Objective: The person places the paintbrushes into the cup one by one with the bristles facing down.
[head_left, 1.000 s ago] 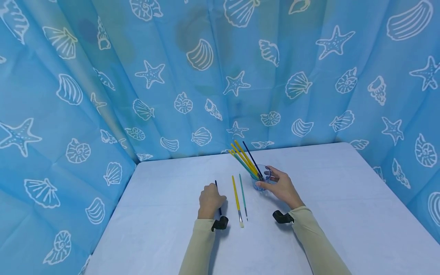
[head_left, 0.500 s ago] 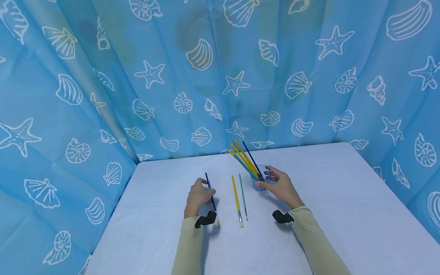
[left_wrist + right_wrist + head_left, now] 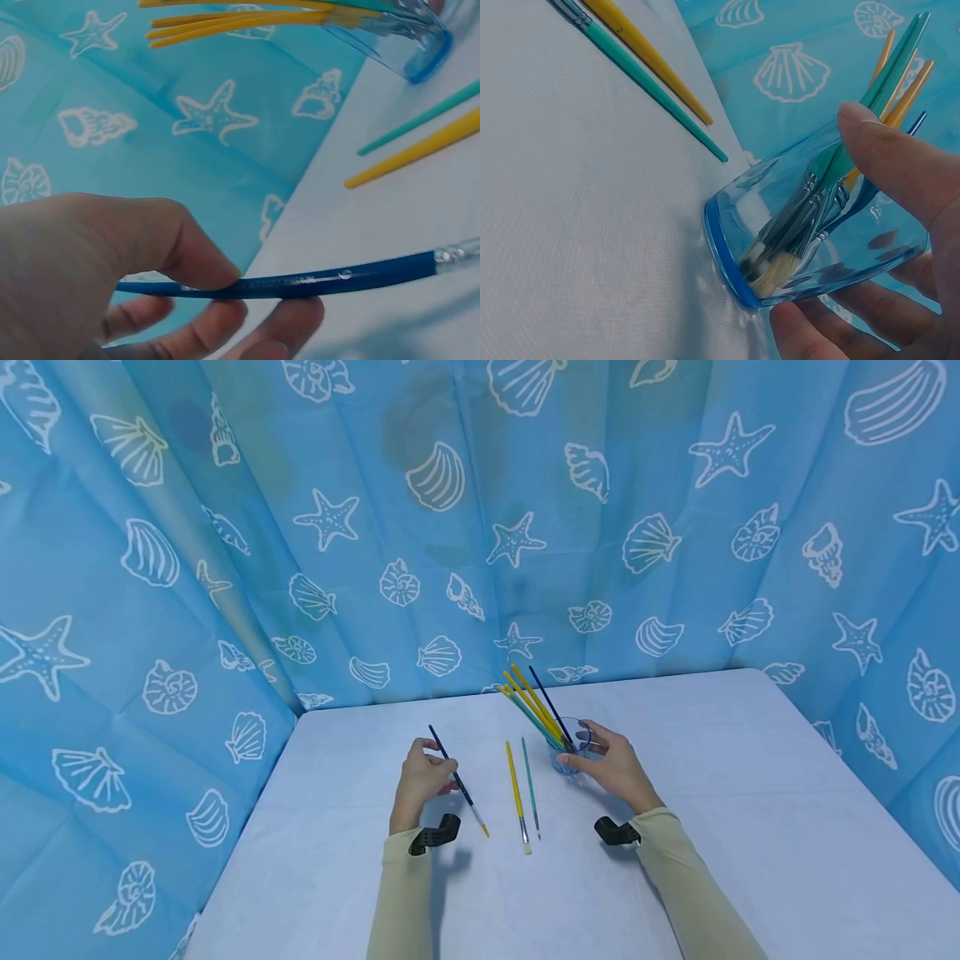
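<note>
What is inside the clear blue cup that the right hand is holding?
The cup holds several paintbrushes, bristles down, with yellow, teal and dark blue handles sticking out. The right hand covers part of the cup, so the exact count is unclear.

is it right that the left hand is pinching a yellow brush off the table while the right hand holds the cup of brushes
Not quite. The brush pinched by the left hand is dark blue, not yellow, as the left wrist view shows. The yellow brush lies on the table. The right hand does hold the cup of brushes.
</note>
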Demonstrator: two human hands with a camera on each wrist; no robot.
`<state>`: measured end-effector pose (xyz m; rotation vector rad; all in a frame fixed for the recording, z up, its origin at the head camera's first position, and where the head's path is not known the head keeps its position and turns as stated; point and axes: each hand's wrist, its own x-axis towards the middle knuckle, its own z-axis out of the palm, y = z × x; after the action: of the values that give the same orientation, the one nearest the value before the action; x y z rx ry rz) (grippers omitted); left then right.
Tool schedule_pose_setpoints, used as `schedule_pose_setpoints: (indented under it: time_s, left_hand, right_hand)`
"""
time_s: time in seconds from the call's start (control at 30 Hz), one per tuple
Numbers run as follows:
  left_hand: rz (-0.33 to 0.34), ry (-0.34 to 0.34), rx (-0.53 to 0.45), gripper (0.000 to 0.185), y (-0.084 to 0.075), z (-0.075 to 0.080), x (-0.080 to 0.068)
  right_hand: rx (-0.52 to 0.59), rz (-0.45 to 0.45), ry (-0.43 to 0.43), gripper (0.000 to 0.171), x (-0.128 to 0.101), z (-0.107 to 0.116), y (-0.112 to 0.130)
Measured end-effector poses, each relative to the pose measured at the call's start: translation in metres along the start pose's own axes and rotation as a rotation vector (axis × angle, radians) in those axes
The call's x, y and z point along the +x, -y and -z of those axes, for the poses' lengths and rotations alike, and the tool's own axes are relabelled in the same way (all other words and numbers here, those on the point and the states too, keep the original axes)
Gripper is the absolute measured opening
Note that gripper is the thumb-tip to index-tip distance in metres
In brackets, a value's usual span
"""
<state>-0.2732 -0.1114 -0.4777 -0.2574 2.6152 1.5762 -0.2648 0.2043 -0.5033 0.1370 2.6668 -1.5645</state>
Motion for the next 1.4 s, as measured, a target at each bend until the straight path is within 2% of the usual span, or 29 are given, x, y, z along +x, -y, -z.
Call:
schedule_pose_setpoints:
  time_s: [0.2,0.43,0.6,0.9,1.4]
  left_hand:
    - [-0.031,-0.042,-0.122,0.048,-0.002,0.002,0.0]
    - [-0.018,-0.081,-0.244,0.05,-0.006,0.004,0.001]
    - [-0.02,-0.102,-0.284,0.05,-0.01,0.004,0.001]
    - [-0.068,-0.103,-0.364,0.052,-0.018,0.0,0.0]
    - [-0.148,-0.08,-0.467,0.04,-0.035,-0.016,-0.009]
  right_hand:
    - [0.002,0.003,0.004,0.09,0.0,0.0,0.0]
    - [0.008,0.001,0.004,0.09,0.001,0.0,-0.002]
    - [0.003,0.0,0.003,0.09,0.001,-0.001,-0.004]
    - [0.002,0.008,0.001,0.09,0.003,-0.001,-0.005]
    - [0.005,-0.01,-0.005,0.089,0.003,-0.002,-0.001]
